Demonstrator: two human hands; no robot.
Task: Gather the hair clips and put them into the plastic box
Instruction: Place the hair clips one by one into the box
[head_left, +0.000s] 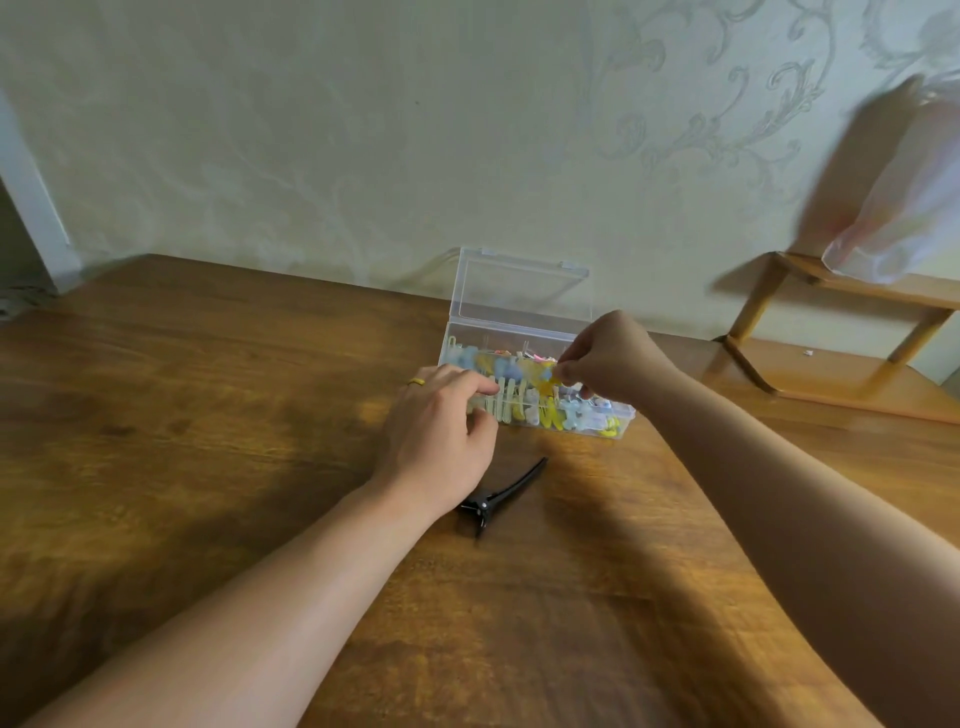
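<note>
Head view looks down on a brown wooden table (208, 415) where a clear rectangular plastic box (524, 332) stands with its hinged lid raised toward the patterned wall. Small pastel hair clips, yellow, blue and cream (524, 410), fill the box. The right hand (613, 358) hovers over the box's middle, thumb and forefinger pinched together on a little yellow star-shaped clip (548, 385). Just left of that pinch, the left hand (441, 431), wearing a gold ring (415, 383), rests at the box's near-left corner with fingers curled and the forefinger touching the clips; whether it grips anything I cannot tell. Below the pinch, on the tabletop near the left wrist, lies a long black duckbill hair clip (501, 496), apart from the box. Far right of the grip stands a wooden rack (831, 332).
</note>
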